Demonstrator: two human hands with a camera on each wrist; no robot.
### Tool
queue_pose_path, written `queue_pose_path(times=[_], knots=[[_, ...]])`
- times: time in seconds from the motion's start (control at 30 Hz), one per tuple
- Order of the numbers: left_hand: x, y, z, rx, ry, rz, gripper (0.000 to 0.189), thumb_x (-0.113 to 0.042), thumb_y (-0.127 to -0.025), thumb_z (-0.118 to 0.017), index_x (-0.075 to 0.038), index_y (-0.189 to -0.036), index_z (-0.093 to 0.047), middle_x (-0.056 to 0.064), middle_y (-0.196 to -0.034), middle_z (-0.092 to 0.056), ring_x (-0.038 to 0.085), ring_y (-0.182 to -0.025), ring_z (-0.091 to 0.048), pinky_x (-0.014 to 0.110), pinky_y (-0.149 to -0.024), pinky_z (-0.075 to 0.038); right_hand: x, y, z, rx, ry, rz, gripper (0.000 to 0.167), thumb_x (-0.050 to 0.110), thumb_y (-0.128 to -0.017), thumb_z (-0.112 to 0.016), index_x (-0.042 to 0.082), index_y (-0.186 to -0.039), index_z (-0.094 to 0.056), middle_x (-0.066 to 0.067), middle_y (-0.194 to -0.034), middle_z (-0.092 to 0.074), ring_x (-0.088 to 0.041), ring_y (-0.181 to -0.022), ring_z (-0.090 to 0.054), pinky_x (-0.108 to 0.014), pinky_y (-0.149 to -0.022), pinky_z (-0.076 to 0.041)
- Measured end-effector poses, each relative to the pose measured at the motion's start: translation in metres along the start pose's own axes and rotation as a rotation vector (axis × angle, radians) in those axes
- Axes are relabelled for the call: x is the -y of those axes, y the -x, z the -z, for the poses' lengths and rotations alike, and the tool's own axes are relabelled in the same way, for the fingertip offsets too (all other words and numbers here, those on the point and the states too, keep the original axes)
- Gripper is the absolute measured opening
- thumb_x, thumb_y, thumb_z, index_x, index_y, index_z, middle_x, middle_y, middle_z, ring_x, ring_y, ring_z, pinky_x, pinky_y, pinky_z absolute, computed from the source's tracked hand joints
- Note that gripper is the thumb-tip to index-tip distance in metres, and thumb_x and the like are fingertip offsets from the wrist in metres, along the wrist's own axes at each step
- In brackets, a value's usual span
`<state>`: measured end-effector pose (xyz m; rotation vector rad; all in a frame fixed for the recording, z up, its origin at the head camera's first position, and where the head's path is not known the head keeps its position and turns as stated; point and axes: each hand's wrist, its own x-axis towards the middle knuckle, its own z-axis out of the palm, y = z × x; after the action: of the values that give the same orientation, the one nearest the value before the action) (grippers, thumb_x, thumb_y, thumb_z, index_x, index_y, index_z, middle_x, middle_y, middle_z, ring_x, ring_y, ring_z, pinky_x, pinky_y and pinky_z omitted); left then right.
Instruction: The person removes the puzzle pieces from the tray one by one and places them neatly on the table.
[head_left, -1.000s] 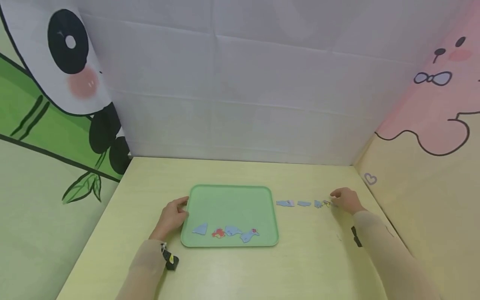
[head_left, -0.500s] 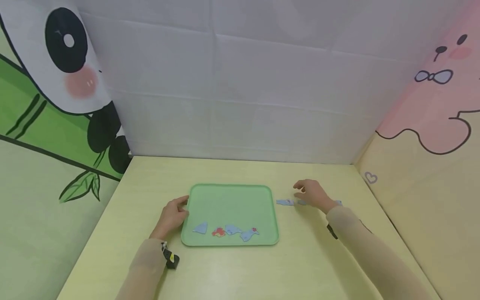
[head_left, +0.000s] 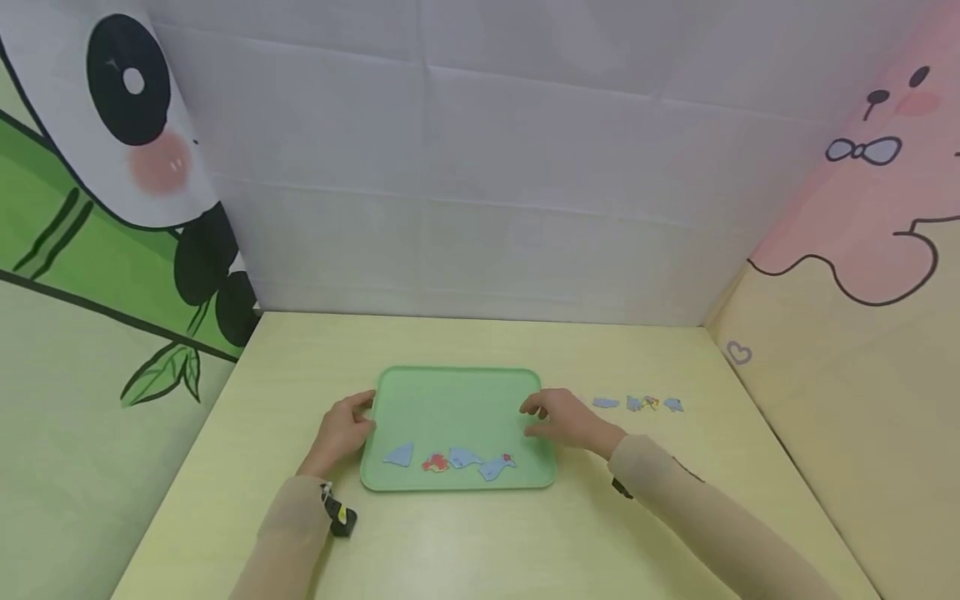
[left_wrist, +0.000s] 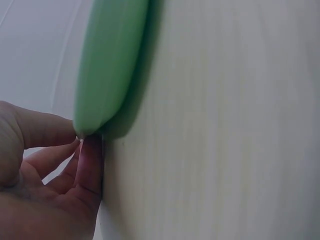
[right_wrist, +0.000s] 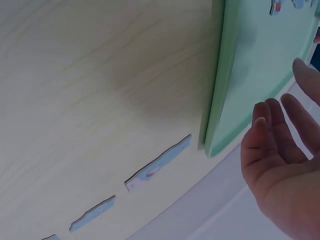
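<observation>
My left hand point(head_left: 345, 433) rests at the left edge of a light green tray point(head_left: 450, 392); in the left wrist view its fingertips point(left_wrist: 90, 150) touch the rim. My right hand point(head_left: 566, 419) hovers over the tray's right rim, fingers loosely bent and nothing between them. Along the tray's near side lie a blue triangular puzzle piece point(head_left: 400, 455), a red one point(head_left: 435, 463) and two more blue pieces. The long blue puzzle piece point(right_wrist: 160, 161) lies on the table just beside the tray; in the head view my right hand hides it.
Right of the tray, several more puzzle pieces form a row on the pale wooden table point(head_left: 465, 550), among them a small blue piece point(head_left: 606, 402) and a yellow-patterned one point(head_left: 650, 402). A white sheet point(head_left: 465, 250) stands behind the table, with painted panels at both sides.
My right hand has moved left from the far end of the row of puzzle pieces, over the row, to the tray's right rim. My left hand has stayed at the tray's left edge.
</observation>
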<state>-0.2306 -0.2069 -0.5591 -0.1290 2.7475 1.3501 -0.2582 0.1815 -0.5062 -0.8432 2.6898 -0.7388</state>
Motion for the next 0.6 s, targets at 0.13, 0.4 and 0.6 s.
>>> queue_pose_path(times=[0.13,0.4,0.6], knots=[[-0.001,0.001,0.001,0.002,-0.002,0.002,0.059,0.001,-0.083,-0.056,0.002,-0.14,-0.043,0.02,-0.127,-0.053,0.021,-0.078,-0.054,0.031,-0.062,-0.046,0.01,-0.001,-0.007,0.052,-0.023,0.005,0.038,0.019,-0.079,-0.078,0.005,-0.113,-0.068,-0.004,-0.109,-0.066,-0.023,-0.094,-0.059,-0.035,-0.08,-0.047],[0.001,0.0,0.001,0.002,0.013,0.005,0.059,0.001,-0.082,-0.055,0.001,-0.14,-0.043,0.019,-0.127,-0.053,0.021,-0.076,-0.053,0.03,-0.061,-0.045,0.024,-0.01,-0.029,0.146,0.02,0.034,0.041,0.028,-0.07,-0.085,0.012,-0.105,-0.072,0.007,-0.099,-0.066,-0.014,-0.091,-0.057,-0.028,-0.081,-0.046],[0.001,-0.001,0.0,0.004,0.02,-0.009,0.059,0.002,-0.082,-0.055,0.003,-0.14,-0.043,0.02,-0.127,-0.053,0.021,-0.077,-0.053,0.031,-0.062,-0.045,0.029,-0.015,-0.04,0.203,0.054,0.071,0.022,0.023,-0.071,-0.084,0.016,-0.088,-0.072,0.012,-0.085,-0.062,-0.007,-0.079,-0.052,-0.024,-0.074,-0.045]])
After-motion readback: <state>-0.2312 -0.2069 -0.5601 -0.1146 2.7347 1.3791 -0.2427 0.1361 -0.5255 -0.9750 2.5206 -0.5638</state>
